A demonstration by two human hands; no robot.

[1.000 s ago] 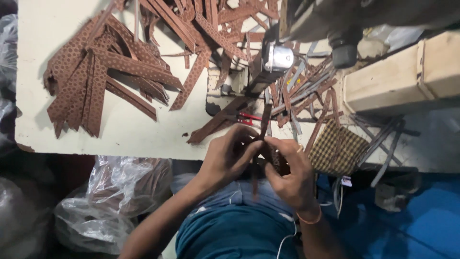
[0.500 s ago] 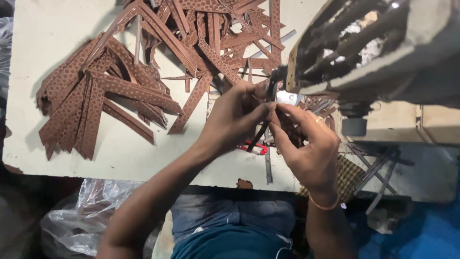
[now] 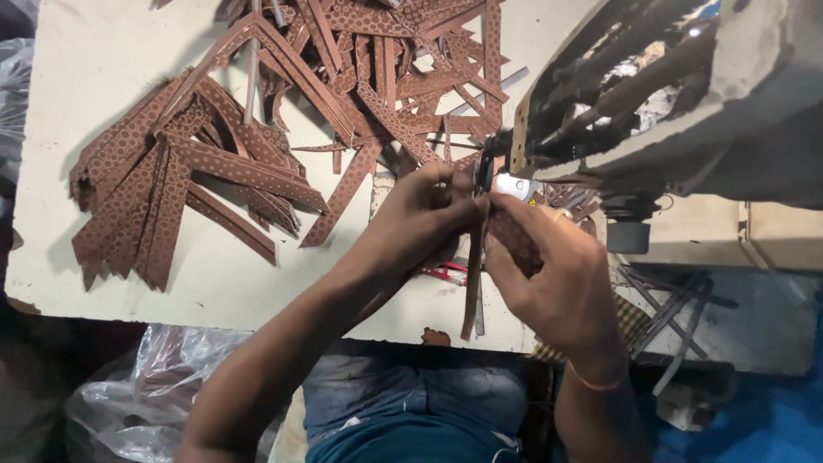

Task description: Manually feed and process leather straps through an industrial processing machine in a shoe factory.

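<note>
Brown patterned leather strip (image 3: 474, 274) hangs toward 6 o'clock, pinched between left hand (image 3: 420, 227) and right hand (image 3: 549, 274), sewing machine (image 3: 677, 111) at 1 o'clock

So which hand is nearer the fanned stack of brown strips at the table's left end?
Left. The left hand sits just right of the fanned stack of brown strips, not touching. The right hand is farther right, beside the sewing machine.
</note>
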